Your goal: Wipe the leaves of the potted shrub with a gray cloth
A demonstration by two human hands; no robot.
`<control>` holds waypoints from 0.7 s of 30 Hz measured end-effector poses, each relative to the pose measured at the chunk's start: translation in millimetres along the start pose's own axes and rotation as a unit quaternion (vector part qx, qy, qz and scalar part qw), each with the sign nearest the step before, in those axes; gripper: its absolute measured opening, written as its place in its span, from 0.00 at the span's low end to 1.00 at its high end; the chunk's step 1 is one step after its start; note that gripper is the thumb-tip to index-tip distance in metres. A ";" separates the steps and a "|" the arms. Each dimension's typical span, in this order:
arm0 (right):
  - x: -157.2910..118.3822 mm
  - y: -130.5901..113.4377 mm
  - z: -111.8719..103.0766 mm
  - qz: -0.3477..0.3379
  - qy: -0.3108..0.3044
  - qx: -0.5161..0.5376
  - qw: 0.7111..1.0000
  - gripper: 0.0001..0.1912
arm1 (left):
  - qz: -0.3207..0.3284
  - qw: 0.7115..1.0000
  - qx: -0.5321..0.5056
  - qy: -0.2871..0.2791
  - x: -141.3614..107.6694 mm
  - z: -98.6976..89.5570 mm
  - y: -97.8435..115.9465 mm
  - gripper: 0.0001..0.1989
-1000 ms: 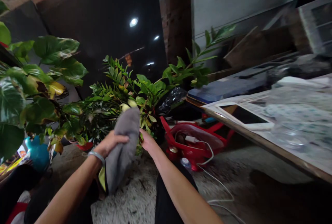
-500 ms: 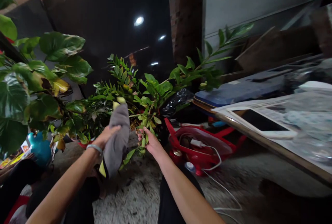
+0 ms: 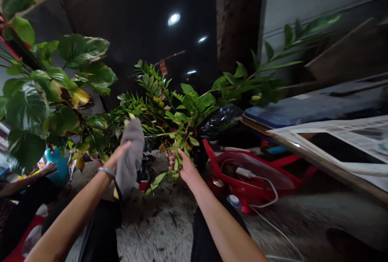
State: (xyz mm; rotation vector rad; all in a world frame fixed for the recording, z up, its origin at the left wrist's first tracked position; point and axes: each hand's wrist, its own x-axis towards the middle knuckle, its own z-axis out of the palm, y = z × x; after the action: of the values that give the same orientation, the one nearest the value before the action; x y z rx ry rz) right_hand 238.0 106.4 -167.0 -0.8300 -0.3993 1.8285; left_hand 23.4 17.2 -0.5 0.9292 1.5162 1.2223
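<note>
My left hand (image 3: 119,157), with a bracelet at the wrist, is closed on a grey cloth (image 3: 131,153) that has yellow edges and hangs down. My right hand (image 3: 182,165) pinches a leafy green stem (image 3: 176,148) between thumb and fingers, right of the cloth. The stem belongs to a bushy potted plant (image 3: 194,104) in front of both hands. Its lower leaves (image 3: 157,181) droop below my right hand. Part of the cloth is blurred, and my left fingertips are partly hidden by it.
At left stands a broad-leaved plant (image 3: 27,100), with another person's hand (image 3: 47,169) beneath it. Right of my knees sits a red bag (image 3: 257,185) with a white cable (image 3: 274,189). A table (image 3: 327,165) with papers and a tablet-like frame juts in at right.
The view has swung left, so plants and bag appear farther right. My left hand and the cloth have moved left, away from the stem. My right hand still holds the stem.
</note>
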 end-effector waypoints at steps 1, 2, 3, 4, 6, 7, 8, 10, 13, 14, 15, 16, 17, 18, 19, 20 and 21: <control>-0.7 0.5 -0.4 -0.002 -0.001 -0.004 1.000 0.11 | -0.037 0.997 0.025 -0.057 -11.2 2.7 -18.2 0.14; -1.3 0.6 -1.2 -0.005 -0.003 -0.009 1.000 0.10 | -0.056 0.992 0.050 -0.105 -25.0 3.4 -32.2 0.14; -1.9 0.3 -2.4 -0.009 -0.006 -0.013 1.000 0.09 | -0.061 0.987 0.073 -0.131 -39.7 2.2 -39.9 0.15; -2.4 -0.3 -3.8 -0.013 -0.010 -0.017 1.000 0.09 | -0.050 0.982 0.101 -0.151 -53.0 -0.7 -39.8 0.15; -3.3 -1.9 -6.5 -0.020 -0.020 -0.023 0.999 0.09 | -0.010 0.977 0.139 -0.159 -68.3 -9.4 -17.8 0.16; -3.5 -2.5 -7.2 -0.023 -0.024 -0.025 0.999 0.08 | 0.021 0.979 0.142 -0.144 -67.9 -14.2 0.2 0.18; -3.5 -2.6 -7.4 -0.025 -0.026 -0.027 0.999 0.08 | 0.068 0.983 0.138 -0.100 -62.0 -18.6 19.2 0.18; -2.7 -1.3 -6.0 -0.029 -0.025 -0.029 0.999 0.08 | 0.159 0.980 0.120 0.002 -38.1 -24.6 48.1 0.19; -0.3 3.7 -1.0 -0.033 -0.025 -0.028 0.999 0.07 | 0.185 0.979 0.041 0.077 -2.0 -25.0 42.3 0.21; 0.6 5.3 0.5 -0.033 -0.026 -0.027 0.999 0.07 | 0.161 0.983 0.046 0.075 2.1 -23.8 27.9 0.20; 1.4 6.5 1.4 -0.033 -0.027 -0.027 0.999 0.07 | 0.132 0.986 0.078 0.067 0.6 -22.9 10.4 0.19; 2.2 7.2 1.8 -0.033 -0.027 -0.028 0.999 0.07 | 0.095 0.987 0.127 0.022 -6.1 -22.9 -7.4 0.17; 2.8 7.2 1.4 -0.034 -0.028 -0.029 0.999 0.07 | 0.060 0.982 0.174 -0.039 -16.7 -24.2 -22.8 0.16; 3.3 6.8 0.4 -0.034 -0.029 -0.031 0.999 0.07 | 0.044 0.971 0.211 -0.101 -29.4 -26.8 -33.4 0.14; 3.6 5.9 -1.0 -0.036 -0.031 -0.033 0.998 0.07 | 0.039 0.958 0.236 -0.157 -42.0 -30.5 -37.8 0.14; 3.8 4.9 -2.7 -0.038 -0.033 -0.036 0.998 0.07 | 0.042 0.950 0.248 -0.185 -52.3 -34.7 -35.5 0.14; 4.1 4.1 -4.2 -0.039 -0.035 -0.039 0.998 0.07 | 0.053 0.949 0.246 -0.190 -58.7 -38.9 -27.2 0.15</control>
State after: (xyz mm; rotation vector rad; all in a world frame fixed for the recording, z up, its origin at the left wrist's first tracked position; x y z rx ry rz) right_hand 237.3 108.0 -173.9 -0.7932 -0.5440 1.7817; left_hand 1.5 -54.1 -12.9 1.4964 1.4878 0.6814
